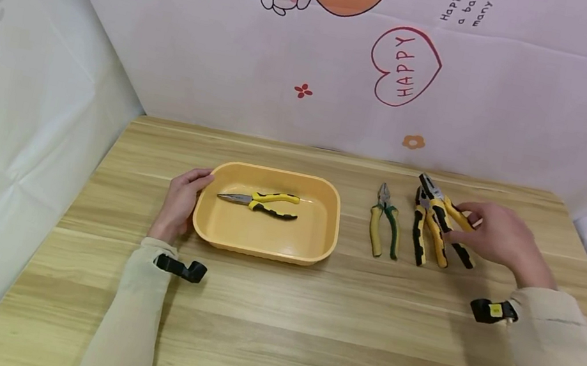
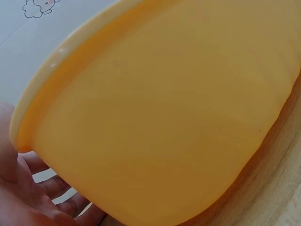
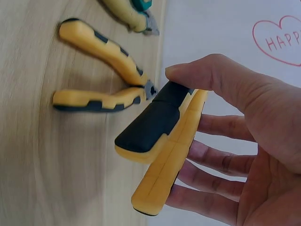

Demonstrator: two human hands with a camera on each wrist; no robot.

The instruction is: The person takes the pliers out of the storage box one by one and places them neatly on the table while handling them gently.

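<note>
My right hand pinches a pair of combination pliers by the yellow-and-black handles, thumb on one side and fingers on the other. The pliers' broad grey nose points away from me and overlaps a second yellow-and-black pair of pliers lying on the table with its handles spread. At the left end of a yellow plastic tray, my left hand rests against the outer wall, fingers loosely extended below the rim in the left wrist view. Inside the tray lies a pair of long-nose pliers, nose to the left.
A green-and-yellow pair of pliers lies between the tray and the second pair, nose away from me. Beyond the wooden table hangs a white printed cloth, with more cloth at both sides.
</note>
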